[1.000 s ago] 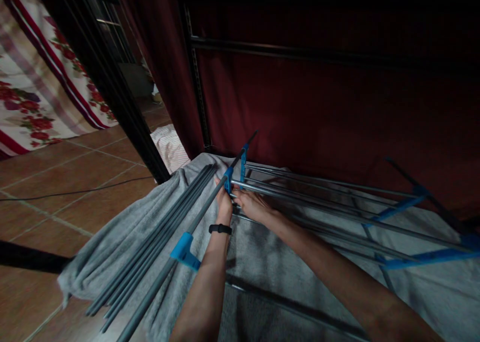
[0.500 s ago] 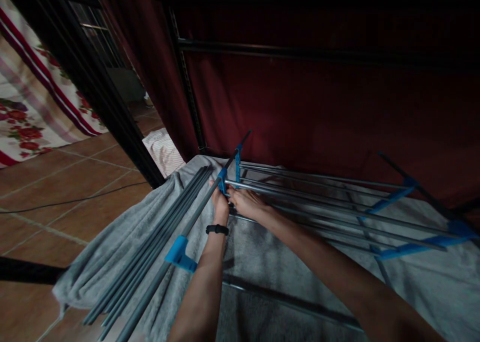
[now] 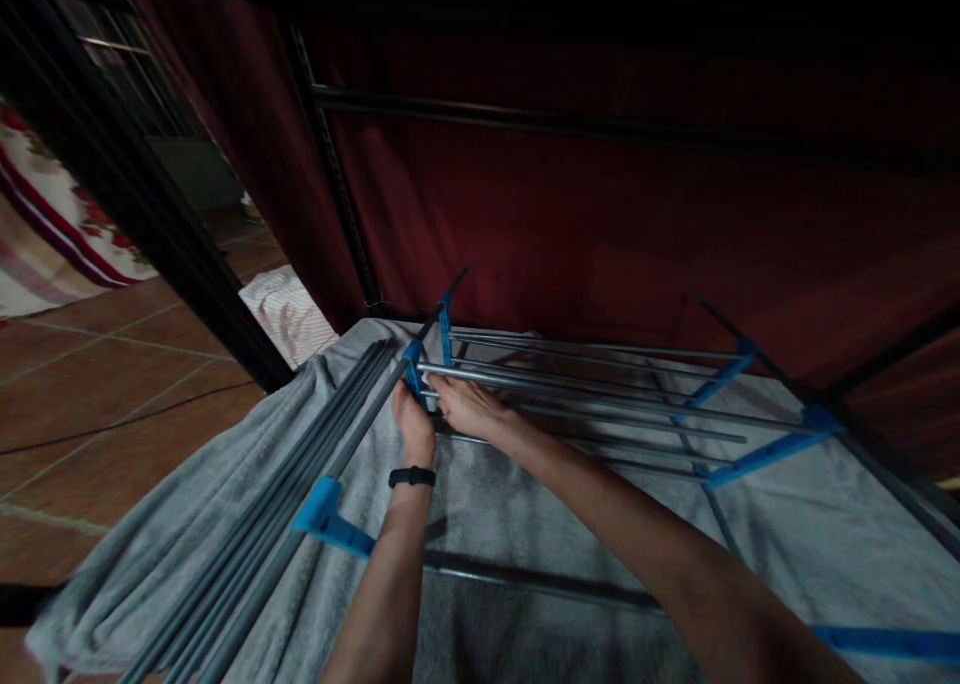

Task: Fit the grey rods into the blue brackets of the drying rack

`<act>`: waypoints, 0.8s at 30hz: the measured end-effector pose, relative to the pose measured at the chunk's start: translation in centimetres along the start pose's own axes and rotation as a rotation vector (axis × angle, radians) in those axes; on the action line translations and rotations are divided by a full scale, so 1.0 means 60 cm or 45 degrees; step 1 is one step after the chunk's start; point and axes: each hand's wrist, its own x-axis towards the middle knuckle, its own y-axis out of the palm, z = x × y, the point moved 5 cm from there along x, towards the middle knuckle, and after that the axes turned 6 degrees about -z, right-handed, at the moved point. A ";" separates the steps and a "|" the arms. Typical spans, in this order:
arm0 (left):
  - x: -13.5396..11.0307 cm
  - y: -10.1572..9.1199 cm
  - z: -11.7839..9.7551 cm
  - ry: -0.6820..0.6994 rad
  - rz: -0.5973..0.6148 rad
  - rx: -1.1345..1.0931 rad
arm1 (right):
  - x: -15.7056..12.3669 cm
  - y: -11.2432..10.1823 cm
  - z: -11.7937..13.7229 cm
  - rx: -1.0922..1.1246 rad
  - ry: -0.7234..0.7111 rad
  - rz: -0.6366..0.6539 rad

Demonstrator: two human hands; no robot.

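A partly assembled rack of grey metal rods [image 3: 600,376] with blue plastic connectors lies on a grey towel [image 3: 525,504]. My left hand [image 3: 414,419], a black band on its wrist, is closed round the long side rod [image 3: 352,434] just below a blue connector [image 3: 412,362]. My right hand [image 3: 466,406] is closed on the end of a cross rod where it meets that connector. Another blue connector [image 3: 324,517] sits lower on the same side rod.
Several loose grey rods [image 3: 300,464] lie along the towel's left edge. A dark red curtain [image 3: 600,204] hangs behind. A black post [image 3: 150,234] stands to the left over the tiled floor [image 3: 90,384], with a striped cloth [image 3: 289,309] beyond.
My head has turned right, so everything has slid left in view. Both hands stay at the same rod joint with the same grip.
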 end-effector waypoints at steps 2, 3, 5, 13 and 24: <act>-0.019 -0.022 -0.012 0.198 -0.125 0.099 | -0.003 0.003 -0.005 -0.068 0.012 0.004; -0.031 -0.036 -0.015 0.295 -0.222 0.139 | -0.005 0.004 -0.006 -0.085 0.016 0.013; -0.057 -0.059 -0.007 0.359 -0.328 0.165 | -0.009 0.004 -0.008 -0.093 0.016 0.021; -0.125 0.024 0.037 -0.395 0.336 -0.282 | -0.018 -0.006 -0.021 -0.020 0.061 0.040; -0.115 0.059 0.007 -0.703 0.375 -0.382 | -0.203 -0.057 -0.037 0.108 0.034 -0.347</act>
